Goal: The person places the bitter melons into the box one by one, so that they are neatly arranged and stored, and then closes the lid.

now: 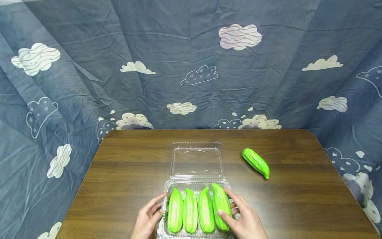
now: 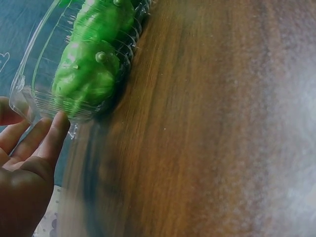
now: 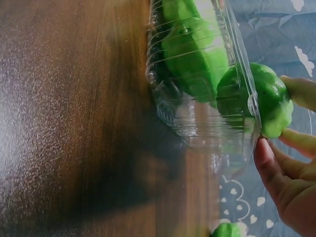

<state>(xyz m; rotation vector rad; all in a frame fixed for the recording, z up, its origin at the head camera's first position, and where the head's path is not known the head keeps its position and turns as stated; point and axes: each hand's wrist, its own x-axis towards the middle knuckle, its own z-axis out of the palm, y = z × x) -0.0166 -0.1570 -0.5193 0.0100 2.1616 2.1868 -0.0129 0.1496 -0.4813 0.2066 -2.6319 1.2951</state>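
A clear plastic clamshell container (image 1: pixel 164 229) lies on the table, its lid (image 1: pixel 197 159) folded back behind it. Three bright green, bumpy vegetables with tapered ends, shaped like bitter gourds, lie side by side inside; the middle one (image 1: pixel 190 210) is flanked closely. My right hand (image 1: pixel 246 219) grips another green bitter gourd (image 1: pixel 221 205) between thumb and fingers at the container's right side. In the right wrist view this gourd (image 3: pixel 274 98) sits high, partly over the rim. With thumb at the rim and fingers against the outer wall, my left hand (image 1: pixel 147 215) holds the container's left side.
One more green gourd (image 1: pixel 256 162) lies alone on the brown wooden table (image 1: pixel 125 172), to the right of the lid. A blue curtain (image 1: pixel 167 49) with white clouds hangs behind the table and along its sides.
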